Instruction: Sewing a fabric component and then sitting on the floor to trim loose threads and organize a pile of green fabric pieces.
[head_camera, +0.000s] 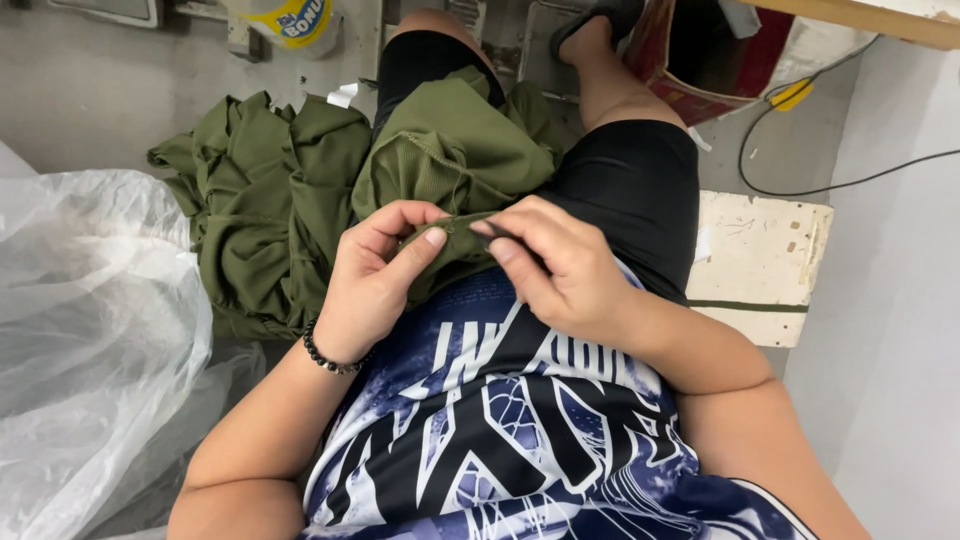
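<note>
Nearest to us is the blue and white patterned shirt (500, 440) covering our chest, and from there we work down in size. To our left a big heap of clear plastic sheeting (90, 330) billows up from the grey floor (80, 90). Beyond it lies a pile of olive green garments (265, 220), bunched and unfolded, just beside our left leg. One more olive green garment (455, 150) is draped over our lap, across the black shorts (630, 190), and its near edge is pulled up between our hands. To our right a pale board (760, 260) sits on the floor with a black cable (800, 185) looping past it, and a red container (700, 60) stands beyond our knee.

Our left hand (375, 280), with a dark bead bracelet (330, 355) at the wrist, is closed narrowly, thumb and forefinger pinching the garment's edge. Our right hand (560, 270) is likewise closed, gripping a small dark tool (515, 240) whose tip meets the cloth right at the left thumb; we cannot tell what kind of tool it is.

As for progress, we judge the work on this piece to be in its middle: the edge is under our fingers, most of the garment hangs untouched, and whether the pile beside us is finished or waiting cannot be told.
</note>
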